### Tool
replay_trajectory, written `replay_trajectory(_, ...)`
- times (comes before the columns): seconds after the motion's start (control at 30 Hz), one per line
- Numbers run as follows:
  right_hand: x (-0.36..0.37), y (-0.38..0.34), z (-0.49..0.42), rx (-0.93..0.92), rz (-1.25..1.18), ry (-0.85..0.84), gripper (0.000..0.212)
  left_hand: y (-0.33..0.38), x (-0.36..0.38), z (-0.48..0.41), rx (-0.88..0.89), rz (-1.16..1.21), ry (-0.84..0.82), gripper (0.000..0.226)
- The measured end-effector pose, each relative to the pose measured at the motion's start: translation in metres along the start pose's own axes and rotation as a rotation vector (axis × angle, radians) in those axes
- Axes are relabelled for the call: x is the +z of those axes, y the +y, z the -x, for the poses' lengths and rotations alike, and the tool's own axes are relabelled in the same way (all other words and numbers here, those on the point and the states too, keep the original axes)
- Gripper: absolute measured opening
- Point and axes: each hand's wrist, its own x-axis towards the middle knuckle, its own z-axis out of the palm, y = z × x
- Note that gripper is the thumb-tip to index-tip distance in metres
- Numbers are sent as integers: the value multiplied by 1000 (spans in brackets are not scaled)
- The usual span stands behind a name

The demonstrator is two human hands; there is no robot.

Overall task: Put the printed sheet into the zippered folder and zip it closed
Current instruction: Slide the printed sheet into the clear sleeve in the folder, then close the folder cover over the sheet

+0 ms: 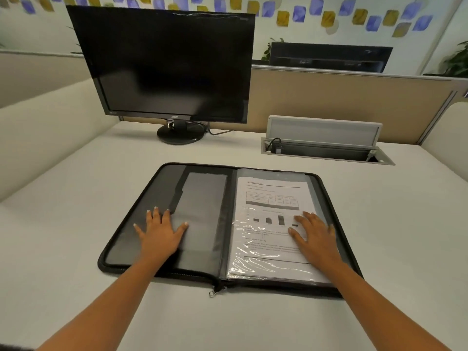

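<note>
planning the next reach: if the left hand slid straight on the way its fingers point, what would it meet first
The left hand lies flat on the open zippered folder, fingers pointing away towards the monitor. Sliding on, it would probably meet the dark inner pocket flap first, then the folder's zipped far rim; depth is hard to judge.

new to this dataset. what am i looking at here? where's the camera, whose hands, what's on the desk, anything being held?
There is one picture, from a wide-angle camera worn on a person's head, looking forward and down. No robot: the two bare hands are the wearer's. On the pale desk lies a black zippered fabric folder, opened flat, its metal zip pull at the near edge. The white printed sheet with a table and bar chart sits on the folder's right half under a clear plastic sleeve. The left hand rests flat on the left half, the right hand flat on the sheet. Nothing is gripped. Behind stand a black monitor, switched off, and an open cable hatch.
</note>
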Motion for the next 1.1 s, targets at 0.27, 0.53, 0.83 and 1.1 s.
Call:
replay_trajectory(0.27, -17, 14, 28, 227, 169, 29, 54, -49, -28, 3, -313, 27, -28, 78)
replay_trajectory(0.53, -31, 8, 35, 299, -79, -10, 56, -57, -50, -9, -369, 322, -17, 71)
replay_trajectory(0.83, -40, 4, 35, 341, -278, 28, 37, -41, -124, -29, -263, 305, 115, 59)
replay_trajectory(1.1, -52, -8, 32, 346, -356, 51, 34, 35, -213, -22, -6, 574, 72, 45)
